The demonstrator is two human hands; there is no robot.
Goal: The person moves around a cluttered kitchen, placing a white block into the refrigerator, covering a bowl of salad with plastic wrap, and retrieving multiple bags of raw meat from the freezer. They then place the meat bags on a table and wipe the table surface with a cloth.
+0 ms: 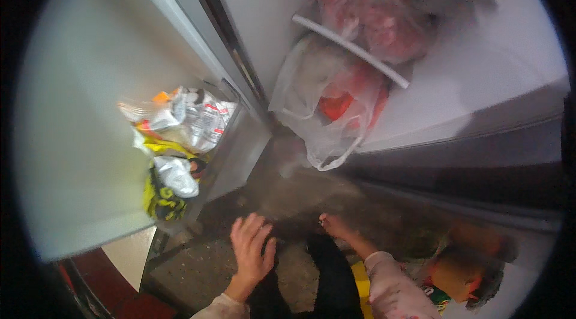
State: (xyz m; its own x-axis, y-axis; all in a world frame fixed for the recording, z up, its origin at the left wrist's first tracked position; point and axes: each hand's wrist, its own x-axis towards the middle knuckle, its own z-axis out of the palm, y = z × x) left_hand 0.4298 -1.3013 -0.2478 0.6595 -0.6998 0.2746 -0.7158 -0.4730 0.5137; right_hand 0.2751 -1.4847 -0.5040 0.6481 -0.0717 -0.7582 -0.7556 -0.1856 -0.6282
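Observation:
My left hand [253, 247] is held in the air with its fingers apart and holds nothing, below the door bin of what looks like a freezer. My right hand [335, 225] is over the dark floor, its fingers blurred and bent; whether it holds anything small does not show. Above both hands, a translucent plastic bag [292, 98] with red contents hangs over the front of a shelf. Clear bags of reddish food [387, 26] lie behind a white shelf bar [351, 51]. Packages in silver [204, 123] and yellow-black wrapping [166, 202] stand in the bin on the opened door.
The opened door [81, 139] spans the left side. A dark red curved object [99, 278] lies below it. At the lower right are a brown object [454, 274], green packaging [434, 294] and a yellow item [361, 278] beside my right sleeve.

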